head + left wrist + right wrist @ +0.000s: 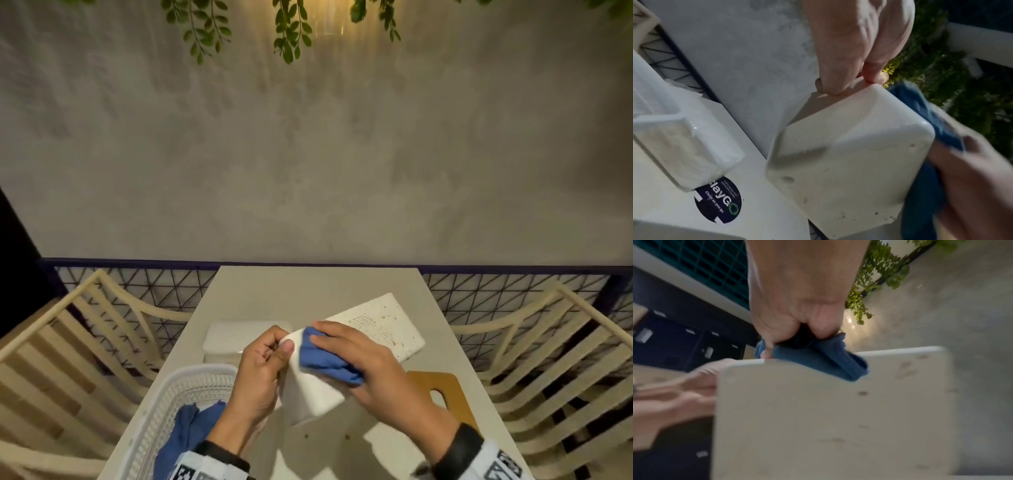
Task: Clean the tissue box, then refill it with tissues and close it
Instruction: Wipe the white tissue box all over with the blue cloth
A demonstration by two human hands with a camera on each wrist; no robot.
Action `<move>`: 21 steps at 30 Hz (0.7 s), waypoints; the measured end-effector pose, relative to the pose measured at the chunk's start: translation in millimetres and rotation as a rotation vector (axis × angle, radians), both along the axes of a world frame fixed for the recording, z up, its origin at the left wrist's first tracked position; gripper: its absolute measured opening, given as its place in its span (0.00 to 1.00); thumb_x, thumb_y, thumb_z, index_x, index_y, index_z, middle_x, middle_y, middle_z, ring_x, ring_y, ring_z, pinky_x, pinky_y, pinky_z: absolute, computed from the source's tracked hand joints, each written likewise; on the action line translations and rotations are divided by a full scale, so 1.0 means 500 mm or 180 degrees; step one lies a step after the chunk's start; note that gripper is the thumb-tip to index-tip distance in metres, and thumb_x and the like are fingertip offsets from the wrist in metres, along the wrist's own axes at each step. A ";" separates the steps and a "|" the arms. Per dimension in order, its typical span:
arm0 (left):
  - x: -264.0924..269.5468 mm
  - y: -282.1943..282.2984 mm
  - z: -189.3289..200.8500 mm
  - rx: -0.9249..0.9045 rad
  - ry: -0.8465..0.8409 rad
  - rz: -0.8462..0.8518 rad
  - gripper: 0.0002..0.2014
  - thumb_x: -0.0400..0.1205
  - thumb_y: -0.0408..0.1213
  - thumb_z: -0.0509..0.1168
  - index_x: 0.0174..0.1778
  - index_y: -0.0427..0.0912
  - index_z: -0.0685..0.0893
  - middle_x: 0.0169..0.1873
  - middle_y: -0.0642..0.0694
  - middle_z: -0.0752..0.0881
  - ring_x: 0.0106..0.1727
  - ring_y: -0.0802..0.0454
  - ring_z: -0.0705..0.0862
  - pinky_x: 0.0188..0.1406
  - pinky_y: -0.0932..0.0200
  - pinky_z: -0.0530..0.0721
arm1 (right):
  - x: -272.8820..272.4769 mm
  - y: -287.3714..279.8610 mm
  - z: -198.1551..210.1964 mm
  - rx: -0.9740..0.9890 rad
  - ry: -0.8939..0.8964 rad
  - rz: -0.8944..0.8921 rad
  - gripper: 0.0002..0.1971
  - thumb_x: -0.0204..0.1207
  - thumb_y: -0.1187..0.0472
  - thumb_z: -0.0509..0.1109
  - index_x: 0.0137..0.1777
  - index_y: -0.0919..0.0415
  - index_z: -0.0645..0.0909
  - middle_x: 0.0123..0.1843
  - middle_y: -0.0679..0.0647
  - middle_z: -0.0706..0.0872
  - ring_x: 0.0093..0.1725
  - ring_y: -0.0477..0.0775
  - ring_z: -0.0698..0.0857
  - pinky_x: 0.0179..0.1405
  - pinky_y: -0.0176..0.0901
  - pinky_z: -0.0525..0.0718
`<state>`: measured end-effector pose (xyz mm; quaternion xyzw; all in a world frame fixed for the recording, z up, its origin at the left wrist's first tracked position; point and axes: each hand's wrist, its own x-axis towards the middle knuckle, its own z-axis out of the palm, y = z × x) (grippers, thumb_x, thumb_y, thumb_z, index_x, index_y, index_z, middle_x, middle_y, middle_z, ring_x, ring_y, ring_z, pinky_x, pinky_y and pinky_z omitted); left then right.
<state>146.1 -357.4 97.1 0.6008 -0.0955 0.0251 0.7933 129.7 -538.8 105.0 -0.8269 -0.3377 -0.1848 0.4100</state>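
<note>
The white tissue box is lifted off the table, tilted, with small dark specks on its side. My left hand grips its upper left edge, thumb on the near face. My right hand holds a bunched blue cloth and presses it against the box's top right face. In the right wrist view my right hand's fingers curl round the cloth at the box's edge. A wrapped pack of white tissues lies left of the box. The box's inside is hidden.
A white perforated panel with brownish stains lies behind my hands. A white basket at the near left holds another blue cloth. A wooden board lies at the right. Slatted chairs flank the table.
</note>
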 end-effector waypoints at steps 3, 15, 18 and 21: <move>0.006 0.006 -0.002 0.0234 -0.0085 0.0070 0.11 0.63 0.52 0.69 0.25 0.49 0.80 0.23 0.52 0.76 0.31 0.53 0.70 0.30 0.58 0.65 | 0.033 -0.033 -0.004 0.0392 0.0121 -0.0500 0.18 0.74 0.63 0.70 0.64 0.58 0.82 0.69 0.39 0.75 0.70 0.30 0.72 0.71 0.36 0.71; 0.022 0.006 -0.004 -0.0141 -0.0210 0.0222 0.09 0.65 0.49 0.69 0.26 0.47 0.83 0.27 0.46 0.80 0.35 0.49 0.73 0.35 0.56 0.70 | 0.050 0.032 0.039 0.0193 -0.0028 0.0111 0.18 0.73 0.65 0.71 0.64 0.59 0.81 0.70 0.39 0.75 0.72 0.33 0.72 0.73 0.29 0.67; 0.022 0.022 -0.006 -0.0254 -0.0198 0.0208 0.09 0.65 0.48 0.69 0.26 0.47 0.83 0.28 0.42 0.77 0.36 0.46 0.70 0.35 0.55 0.68 | 0.030 -0.001 0.029 -0.0361 -0.0144 0.0778 0.25 0.69 0.80 0.70 0.65 0.61 0.80 0.71 0.49 0.76 0.76 0.44 0.70 0.76 0.37 0.65; 0.018 0.022 -0.007 -0.0185 -0.0210 0.0187 0.11 0.63 0.50 0.70 0.23 0.47 0.81 0.22 0.53 0.74 0.29 0.57 0.69 0.31 0.59 0.63 | 0.073 -0.039 0.036 -0.0053 -0.0024 0.0136 0.18 0.72 0.71 0.70 0.63 0.62 0.83 0.69 0.49 0.78 0.72 0.30 0.70 0.72 0.40 0.71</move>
